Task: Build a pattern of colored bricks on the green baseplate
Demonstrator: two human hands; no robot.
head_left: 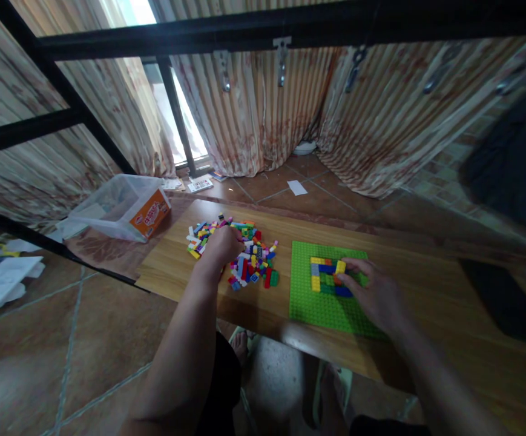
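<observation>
My right hand (371, 290) pinches a yellow brick (340, 266) between thumb and fingers at the right side of a small brick build (316, 278). This build of yellow, blue, green, grey and orange bricks sits on a green baseplate (303, 306). My left hand (223, 247) is over a spread pile of loose bricks (244, 269) in many colours, left of the baseplate. Its fingers point down into the pile and are mostly hidden by the back of the hand, so whether it grips a brick does not show.
The wooden bench (263, 309) bears the pile and the baseplate; a dark flat object (503, 297) lies at its right. A clear plastic bin (117, 209) with an orange label stands beyond its left end. Black metal bars (263, 27) cross above, before striped curtains.
</observation>
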